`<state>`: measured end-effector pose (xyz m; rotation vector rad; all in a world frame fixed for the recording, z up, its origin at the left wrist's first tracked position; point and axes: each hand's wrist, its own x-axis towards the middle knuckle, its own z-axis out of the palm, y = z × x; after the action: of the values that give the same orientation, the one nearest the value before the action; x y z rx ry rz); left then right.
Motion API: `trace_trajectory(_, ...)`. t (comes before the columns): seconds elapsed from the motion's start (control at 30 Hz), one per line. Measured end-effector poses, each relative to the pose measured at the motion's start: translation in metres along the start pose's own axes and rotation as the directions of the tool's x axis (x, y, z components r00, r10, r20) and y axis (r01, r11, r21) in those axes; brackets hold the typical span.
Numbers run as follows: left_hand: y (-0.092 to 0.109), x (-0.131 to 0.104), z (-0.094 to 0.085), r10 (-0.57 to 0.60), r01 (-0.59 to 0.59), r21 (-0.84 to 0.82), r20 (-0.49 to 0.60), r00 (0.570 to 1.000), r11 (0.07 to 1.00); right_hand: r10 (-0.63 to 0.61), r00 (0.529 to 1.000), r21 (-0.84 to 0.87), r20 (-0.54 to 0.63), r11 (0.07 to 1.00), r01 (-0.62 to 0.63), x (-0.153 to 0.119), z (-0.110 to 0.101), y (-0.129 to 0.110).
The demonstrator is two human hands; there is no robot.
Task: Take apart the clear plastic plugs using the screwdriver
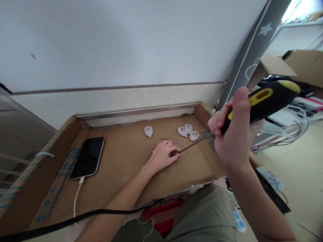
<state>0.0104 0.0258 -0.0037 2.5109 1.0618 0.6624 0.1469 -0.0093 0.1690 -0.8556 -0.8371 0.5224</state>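
My right hand [233, 131] is wrapped round the black and yellow handle of a screwdriver [272, 101]. Its long shaft slants down to the left, the tip meeting a small dark reddish piece at my left fingertips. My left hand [164, 155] rests on the cardboard, fingers closed on that small dark reddish piece [173, 153]; most of it is covered, so its kind does not show. Just beyond the left fingers lie small metal pieces [164, 138]. A clear plug part with pins [148, 131] sits further back, and three similar clear plug parts [188, 129] are grouped to the right.
The work surface is a shallow cardboard tray [121, 144] with raised sides, dark specks scattered near my hands. At left lies a phone [88, 157] with a white charging cable [76, 198]. A black cable [101, 211] crosses the front. Boxes [306, 67] and bundled cables stand right.
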Motion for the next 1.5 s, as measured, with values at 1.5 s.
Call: trace_trajectory(1.5, -0.002, 0.001, 0.002, -0.012, 0.011, 0.005, 0.065, 0.998, 1.0, 0.168, 0.401, 0.005, 0.901, 0.918, -0.397, 0.031, 0.015, 0.014)
